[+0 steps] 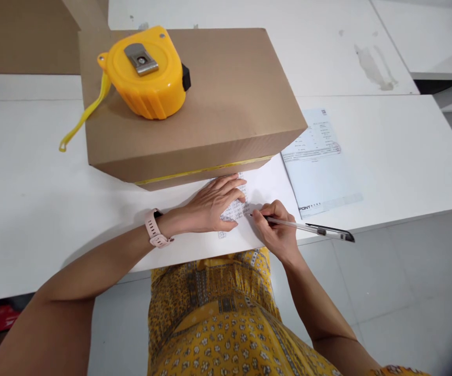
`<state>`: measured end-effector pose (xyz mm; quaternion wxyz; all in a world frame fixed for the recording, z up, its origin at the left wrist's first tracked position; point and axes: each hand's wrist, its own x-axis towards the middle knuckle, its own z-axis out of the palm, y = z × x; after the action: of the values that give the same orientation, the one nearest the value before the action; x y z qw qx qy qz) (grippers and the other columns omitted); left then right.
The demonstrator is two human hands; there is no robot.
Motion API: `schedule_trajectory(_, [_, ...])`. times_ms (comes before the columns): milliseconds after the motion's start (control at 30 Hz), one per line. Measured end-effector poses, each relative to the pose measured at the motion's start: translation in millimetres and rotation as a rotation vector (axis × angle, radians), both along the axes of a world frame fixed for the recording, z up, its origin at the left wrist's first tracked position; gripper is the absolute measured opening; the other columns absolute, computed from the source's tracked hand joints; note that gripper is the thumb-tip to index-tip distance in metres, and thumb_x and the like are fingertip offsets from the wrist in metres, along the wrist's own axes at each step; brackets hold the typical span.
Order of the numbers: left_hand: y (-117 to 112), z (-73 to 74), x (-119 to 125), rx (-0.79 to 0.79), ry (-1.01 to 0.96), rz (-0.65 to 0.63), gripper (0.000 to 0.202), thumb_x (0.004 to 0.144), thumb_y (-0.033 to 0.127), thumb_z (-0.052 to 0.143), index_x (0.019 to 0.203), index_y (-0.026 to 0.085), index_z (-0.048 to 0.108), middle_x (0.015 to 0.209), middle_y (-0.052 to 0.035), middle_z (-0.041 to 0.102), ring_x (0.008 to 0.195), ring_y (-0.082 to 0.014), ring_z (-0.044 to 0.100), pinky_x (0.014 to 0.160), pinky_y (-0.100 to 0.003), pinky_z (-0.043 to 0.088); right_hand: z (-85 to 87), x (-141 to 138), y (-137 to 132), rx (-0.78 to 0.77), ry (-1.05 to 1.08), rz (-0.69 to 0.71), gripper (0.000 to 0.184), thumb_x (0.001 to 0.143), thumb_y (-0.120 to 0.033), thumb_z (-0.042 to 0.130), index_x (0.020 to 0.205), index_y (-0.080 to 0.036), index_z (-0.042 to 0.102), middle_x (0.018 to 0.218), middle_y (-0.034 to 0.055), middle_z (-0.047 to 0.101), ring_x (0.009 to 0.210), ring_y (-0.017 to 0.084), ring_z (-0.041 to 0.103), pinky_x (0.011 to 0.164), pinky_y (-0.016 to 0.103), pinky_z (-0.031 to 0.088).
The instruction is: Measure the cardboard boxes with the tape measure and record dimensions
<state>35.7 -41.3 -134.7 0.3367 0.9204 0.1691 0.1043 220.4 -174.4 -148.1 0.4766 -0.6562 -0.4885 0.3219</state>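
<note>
My left hand [218, 203] lies spread over a white sheet of paper [234, 210] covered in small dark writing, and hides much of it. A pink watch band circles the left wrist. My right hand [276, 227] pinches a clear pen [304, 226] with a black cap on its back end. Its tip touches or hovers just over the right side of the written area; I cannot tell which. Just beyond my left fingers stands a brown cardboard box [226, 99], with a yellow strip along its near side.
On top of the box sits a large yellow tape measure [147, 75] with a hanging strap. A pale blue printed sheet [323, 172] lies on the white table [398, 172] at the right. Another brown box [25, 36] is at the far left. The table's front edge runs near my waist.
</note>
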Motion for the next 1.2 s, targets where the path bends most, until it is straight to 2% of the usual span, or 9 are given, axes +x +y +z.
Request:
schedule_trajectory(800, [-0.2,0.4,0.2,0.013,0.010,0.001,0.043,0.078,0.025,0.075,0.116,0.022,0.056,0.158,-0.0173,0.045,0.155,-0.0358,0.031,0.121,-0.057,0.036,0.0,0.2,0.4,0.017,-0.030,0.008,0.031,0.095,-0.036,0.066,0.073,-0.024,0.047,0.059,-0.0058,0.046,0.052,0.010,0.037,0.049,0.026,0.029])
schedule_trajectory(933, [0.1,1.0,0.1,0.012,0.009,-0.002,0.043,0.078,0.025,0.074,0.116,0.022,0.056,0.158,-0.0171,0.045,0.155,-0.0356,0.031,0.121,-0.057,0.036,1.8,1.1,0.4,0.017,0.041,-0.020,0.032,0.095,-0.035,0.067,0.073,-0.024,0.046,0.060,-0.0061,0.045,0.053,0.010,0.035,0.049,0.026,0.027])
schedule_trajectory(1033, [0.4,1.8,0.2,0.011,0.015,-0.007,0.043,0.078,0.026,0.075,0.117,0.023,0.055,0.158,-0.0168,0.045,0.155,-0.0355,0.030,0.121,-0.057,0.035,4.7,5.5,2.2,0.031,0.132,-0.041,0.026,0.093,-0.039,0.070,0.080,-0.024,0.052,0.066,-0.0052,0.050,0.055,0.011,0.040,0.050,0.026,0.031])
schedule_trajectory(1133, [0.5,1.9,-0.2,0.017,0.012,-0.012,0.044,0.079,0.026,0.074,0.118,0.022,0.055,0.158,-0.0179,0.044,0.155,-0.0357,0.030,0.121,-0.057,0.035,5.9,12.7,4.7,0.004,0.150,0.002,0.024,0.088,-0.042,0.075,0.091,-0.025,0.058,0.071,-0.0038,0.058,0.057,0.011,0.044,0.051,0.026,0.034])
schedule_trajectory(1200, [0.5,1.4,-0.5,0.023,0.010,-0.013,0.044,0.079,0.026,0.074,0.118,0.021,0.055,0.158,-0.0182,0.044,0.155,-0.0357,0.029,0.121,-0.057,0.035,4.6,16.9,6.0,-0.018,0.126,0.020,0.025,0.088,-0.041,0.076,0.088,-0.025,0.058,0.068,-0.0045,0.058,0.055,0.011,0.044,0.050,0.026,0.033])
